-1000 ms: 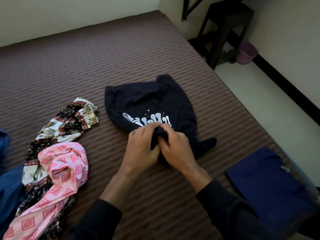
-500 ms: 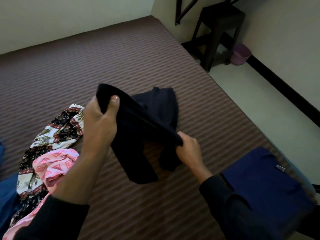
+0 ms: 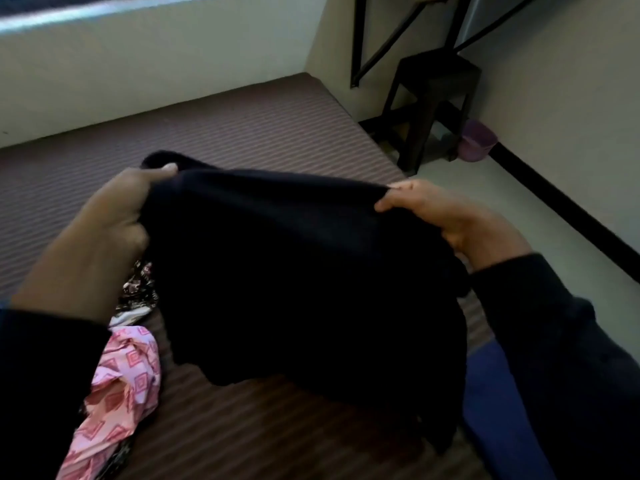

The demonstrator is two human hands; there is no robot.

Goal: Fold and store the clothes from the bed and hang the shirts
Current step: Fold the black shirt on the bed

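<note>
Above bed [image 3: 242, 133], dark shirt [image 3: 311, 271] now lifted, spread wider

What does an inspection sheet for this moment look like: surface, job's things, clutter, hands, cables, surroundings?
Surface: striped bed, bare at the far end.
Job's things: dark shirt held up, spread between both hands; pink patterned cloth and dark floral cloth lie at left; blue garment at right.
Clutter: nothing seen.
Hands: left hand and right hand each have a grip on the shirt's top edge.
Cables: nothing seen.
Surroundings: dark stool and purple bin on the floor by the wall.
</note>
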